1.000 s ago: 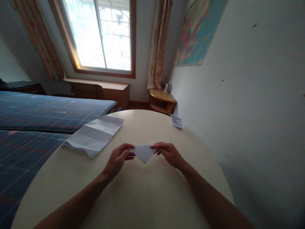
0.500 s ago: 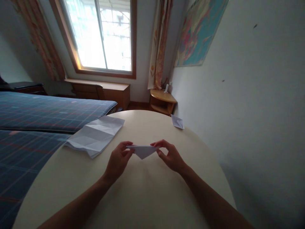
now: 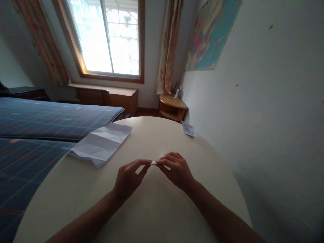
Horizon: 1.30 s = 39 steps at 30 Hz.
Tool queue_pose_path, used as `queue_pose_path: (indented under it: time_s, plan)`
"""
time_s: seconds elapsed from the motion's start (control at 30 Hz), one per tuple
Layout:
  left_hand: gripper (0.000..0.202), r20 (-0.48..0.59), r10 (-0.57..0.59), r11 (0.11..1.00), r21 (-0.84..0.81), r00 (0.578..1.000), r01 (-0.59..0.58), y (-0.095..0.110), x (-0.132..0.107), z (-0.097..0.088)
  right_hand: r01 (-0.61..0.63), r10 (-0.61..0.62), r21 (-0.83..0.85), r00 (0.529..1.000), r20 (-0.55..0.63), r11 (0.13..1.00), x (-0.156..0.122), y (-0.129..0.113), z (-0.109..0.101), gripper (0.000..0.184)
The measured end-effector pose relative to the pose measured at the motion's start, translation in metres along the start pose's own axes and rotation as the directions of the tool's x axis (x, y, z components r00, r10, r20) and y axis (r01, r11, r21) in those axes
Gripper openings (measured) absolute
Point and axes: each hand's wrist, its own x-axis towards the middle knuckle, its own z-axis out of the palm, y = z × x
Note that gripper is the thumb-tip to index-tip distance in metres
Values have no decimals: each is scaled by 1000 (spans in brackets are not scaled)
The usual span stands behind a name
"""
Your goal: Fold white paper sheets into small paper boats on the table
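Note:
Between my two hands is a small folded paper, of which only a thin white strip shows. My left hand pinches its left end between thumb and fingers. The right end is pinched by my right hand, whose fingers hide much of it. Both hands are over the middle of the round cream table. Creased white paper sheets lie at the table's left edge. Near the far right edge sits a folded white paper piece.
A bed with a blue plaid cover adjoins the table on the left. The white wall runs along the right. Beyond the table stand a wooden corner shelf and a wooden desk under the window.
The folded paper has gone from a wide triangle pointing toward me to a thin strip seen nearly edge-on. My hands have come closer together, fingertips almost meeting.

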Motion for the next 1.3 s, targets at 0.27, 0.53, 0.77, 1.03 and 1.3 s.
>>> queue_pose_path:
  time_s: [0.27, 0.53, 0.77, 1.03, 1.3]
  plan:
    - [7, 94, 174, 960, 205, 980, -191, 1, 2, -5, 79, -79, -83, 997, 4, 993, 3, -9, -1, 8]
    - [8, 171, 286, 889, 320, 943, -328, 7, 8, -10, 72, -72, -46, 997, -6, 996, 4, -14, 1, 8]
    - [9, 183, 304, 880, 323, 935, -349, 9, 10, -12, 62, -62, 8, 998, 21, 998, 5, -13, -2, 7]
    - [12, 157, 276, 914, 263, 948, -309, 6, 9, -10, 53, -54, 13, 997, 47, 999, 6, -13, -6, 7]
    - [10, 142, 242, 916, 292, 960, -275, -1, 8, -13, 10, -10, -14, 999, 48, 1000, 4, -4, -9, 6]
